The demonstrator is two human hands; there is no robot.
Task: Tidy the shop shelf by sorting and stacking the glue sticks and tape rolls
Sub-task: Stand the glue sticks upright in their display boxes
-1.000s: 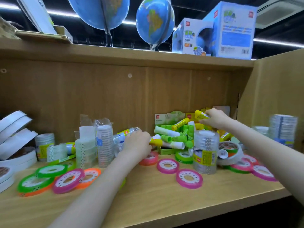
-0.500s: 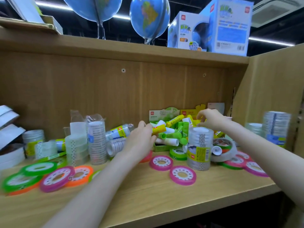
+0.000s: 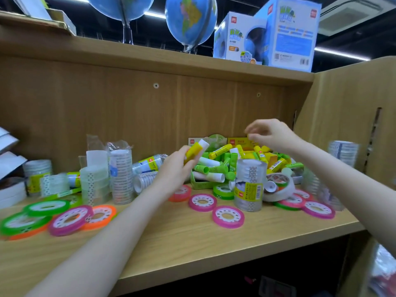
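Yellow plastic is showing between the fingers of the left hand, which is gripping a white-capped cylindrical glue stick, tilted, above the pale wood-grain shelf. The right hand is hovering over a jumbled heap of green and yellow glue sticks at the back, fingers loosely curled; too blurred to tell whether it is pinching anything. A clear wrapped column of transparent tape rolls is standing upright in front of the heap. Flat pink tape rings are lying near it, and glossy green, pink and orange rings are overlapping at the left.
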